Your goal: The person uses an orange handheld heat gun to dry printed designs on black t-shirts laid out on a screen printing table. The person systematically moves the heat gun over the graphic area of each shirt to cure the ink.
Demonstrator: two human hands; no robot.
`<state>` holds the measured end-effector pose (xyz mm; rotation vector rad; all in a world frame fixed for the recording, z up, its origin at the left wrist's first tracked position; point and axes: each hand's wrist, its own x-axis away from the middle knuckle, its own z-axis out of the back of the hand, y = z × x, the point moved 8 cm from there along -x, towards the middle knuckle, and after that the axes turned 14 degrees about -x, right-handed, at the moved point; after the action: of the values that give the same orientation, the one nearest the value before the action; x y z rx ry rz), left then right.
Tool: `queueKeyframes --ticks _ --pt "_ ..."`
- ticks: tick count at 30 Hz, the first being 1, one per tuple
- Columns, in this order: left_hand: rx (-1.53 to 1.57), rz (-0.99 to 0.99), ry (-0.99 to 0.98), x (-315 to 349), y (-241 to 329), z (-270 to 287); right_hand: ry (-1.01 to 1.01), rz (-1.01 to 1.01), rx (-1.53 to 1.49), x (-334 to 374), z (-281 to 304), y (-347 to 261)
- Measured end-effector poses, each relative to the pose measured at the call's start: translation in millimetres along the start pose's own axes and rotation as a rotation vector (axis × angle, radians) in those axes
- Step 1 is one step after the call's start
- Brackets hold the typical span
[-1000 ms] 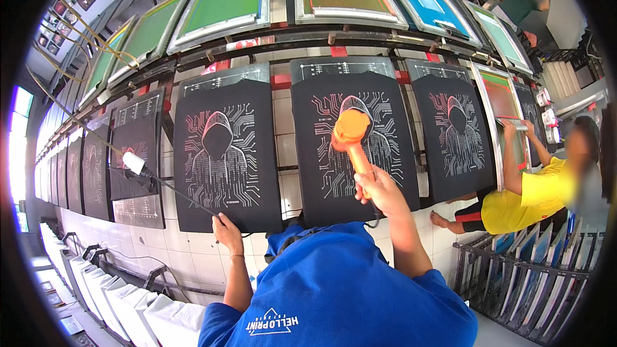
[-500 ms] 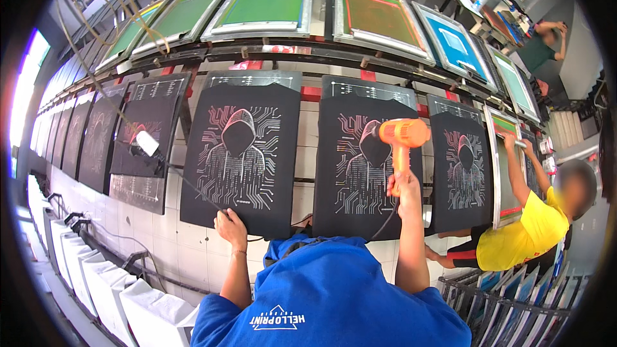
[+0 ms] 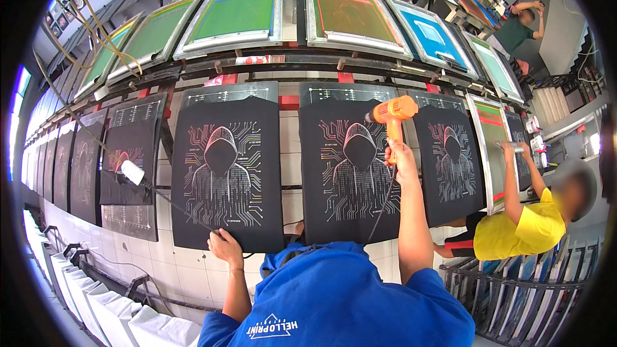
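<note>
My right hand (image 3: pixel 402 162) is wrapped round the grip of an orange heat gun (image 3: pixel 396 110). Its dark nozzle points left, above the hood of the grey figure printed on the middle black T-shirt (image 3: pixel 316 173). From the grip a black cord runs down across that shirt. At the lower edge of the black T-shirt to the left (image 3: pixel 186 225), my left hand (image 3: pixel 226 248) is closed on a dark cable (image 3: pixel 183 211). This cable leads up left to a white socket (image 3: pixel 132 172), which hangs in front of a further board.
Framed printing screens (image 3: pixel 234 13) lie on a rack behind the shirts. Another printed T-shirt (image 3: pixel 451 160) lies at right. Beside it a person in yellow (image 3: pixel 524 228) holds a screen frame's tool. White covered boards (image 3: pixel 157 328) line the lower left; a frame rack (image 3: pixel 527 295) stands lower right.
The heat gun has risen from beside the printed hood to above it, so more of the print shows. The whole view has shifted. My left hand still holds the cable.
</note>
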<state>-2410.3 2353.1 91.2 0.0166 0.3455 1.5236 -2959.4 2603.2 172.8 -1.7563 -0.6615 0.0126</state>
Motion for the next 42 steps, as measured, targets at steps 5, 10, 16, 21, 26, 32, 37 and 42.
queueKeyframes --ticks 5,10,16,21,26,32,37,42 --pt "0.007 -0.007 0.031 0.3 0.8 1.3 0.007 0.071 0.060 -2.6 -15.9 1.8" --pt "-0.004 0.009 0.035 1.3 -4.0 -5.4 -0.075 0.032 0.080 6.3 -40.3 8.4" --pt "-0.007 0.005 0.015 1.1 -1.4 -3.6 -0.315 -0.147 0.006 37.7 -89.9 25.3" --pt "-0.017 -0.003 0.073 2.9 -14.6 -16.2 -0.444 -0.266 0.016 83.0 -107.1 26.4" --pt "-0.020 -0.017 0.087 1.3 -5.9 -10.7 -0.383 -0.203 0.008 138.7 -80.5 29.4" --pt "-0.097 -0.047 0.027 2.1 -5.9 -16.4 -0.298 -0.203 0.003 205.2 -36.1 43.6" --pt "-0.163 -0.085 0.044 4.0 -0.5 -14.2 -0.285 -0.239 -0.037 230.2 -15.8 50.9" --pt "-0.238 -0.086 0.164 1.2 -23.2 -37.6 -0.308 -0.229 0.000 228.0 -5.3 38.0"
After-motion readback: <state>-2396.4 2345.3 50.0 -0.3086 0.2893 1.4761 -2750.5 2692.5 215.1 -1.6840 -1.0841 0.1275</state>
